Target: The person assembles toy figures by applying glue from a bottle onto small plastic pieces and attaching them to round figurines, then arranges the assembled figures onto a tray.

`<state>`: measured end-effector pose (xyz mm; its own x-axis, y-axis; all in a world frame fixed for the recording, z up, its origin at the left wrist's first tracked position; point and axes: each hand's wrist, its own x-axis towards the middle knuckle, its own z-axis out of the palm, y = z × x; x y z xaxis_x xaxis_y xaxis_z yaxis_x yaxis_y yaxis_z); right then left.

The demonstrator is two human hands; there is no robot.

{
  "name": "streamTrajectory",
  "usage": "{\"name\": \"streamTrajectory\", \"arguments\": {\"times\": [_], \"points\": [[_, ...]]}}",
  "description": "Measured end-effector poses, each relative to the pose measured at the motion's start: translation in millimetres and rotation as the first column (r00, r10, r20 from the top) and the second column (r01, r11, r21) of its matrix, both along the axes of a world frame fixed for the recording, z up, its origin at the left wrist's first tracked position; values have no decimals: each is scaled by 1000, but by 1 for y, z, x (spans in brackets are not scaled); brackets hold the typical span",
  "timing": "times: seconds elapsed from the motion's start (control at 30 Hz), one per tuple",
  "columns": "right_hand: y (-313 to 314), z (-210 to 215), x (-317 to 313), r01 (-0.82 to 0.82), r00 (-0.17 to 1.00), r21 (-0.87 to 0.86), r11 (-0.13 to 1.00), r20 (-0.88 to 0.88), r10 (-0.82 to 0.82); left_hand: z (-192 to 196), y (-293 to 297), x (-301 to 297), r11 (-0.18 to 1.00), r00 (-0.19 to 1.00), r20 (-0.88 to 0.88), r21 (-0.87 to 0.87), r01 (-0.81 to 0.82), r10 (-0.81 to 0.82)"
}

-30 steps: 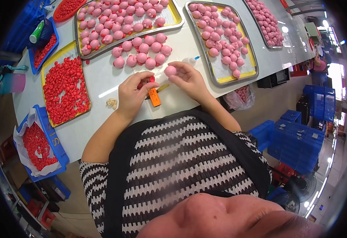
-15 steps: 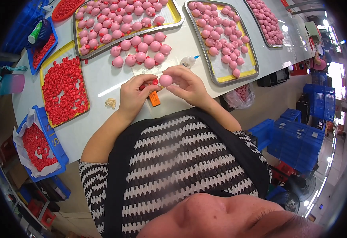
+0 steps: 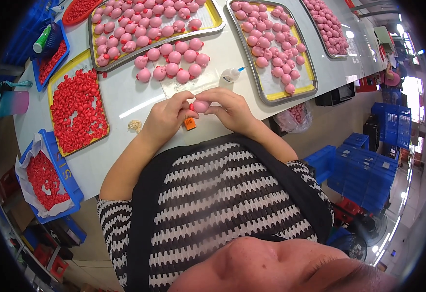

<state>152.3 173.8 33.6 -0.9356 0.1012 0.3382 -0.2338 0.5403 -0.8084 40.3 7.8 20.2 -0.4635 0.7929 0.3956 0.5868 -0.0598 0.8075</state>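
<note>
Head view, centre of the white worktop (image 3: 125, 100): a small pink ball-shaped piece (image 3: 201, 105) is being held just above the surface, pinched between the fingers of the left hand (image 3: 166, 118) and the right hand (image 3: 230, 111). Both sets of fingers are being kept closed on it; a tiny red part (image 3: 192, 106) is being pressed against its left side by the left fingers. An orange block (image 3: 190, 123) is lying on the worktop just below the hands, and a small glue bottle (image 3: 231, 74) just beyond them.

Progress, judged: a loose cluster of pink pieces (image 3: 174, 61) is standing beyond the hands, and three metal trays (image 3: 217, 24) are being filled with many more, so much appears done. Still to be used: the yellow tray of red parts (image 3: 76, 109) at left is well stocked, as is the blue bin (image 3: 45, 180) nearer the person.
</note>
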Motion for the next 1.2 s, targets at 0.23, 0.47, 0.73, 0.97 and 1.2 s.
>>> {"name": "streamTrajectory", "arguments": {"times": [0.23,0.47,0.73,0.97,1.2], "points": [[-1,-5,-1,-34,998,-4,999,-47,34,3,-2,-2,999,978,-204,14,45,-41],[-2,-7,0,-34,998,-24,999,-48,33,8,-3,0,997,962,-263,-38,63,-71],[-1,-7,1,-12,1000,-37,999,13,13,3,-2,2,1000,967,-255,-2,2,-2],[-3,-11,-2,-17,999,-220,975,39,26,8,1,5,991,994,4,-78,-105,106],[-1,-8,-1,8,995,-215,977,94,13,3,4,5,989,981,150,-96,-111,125]]}}
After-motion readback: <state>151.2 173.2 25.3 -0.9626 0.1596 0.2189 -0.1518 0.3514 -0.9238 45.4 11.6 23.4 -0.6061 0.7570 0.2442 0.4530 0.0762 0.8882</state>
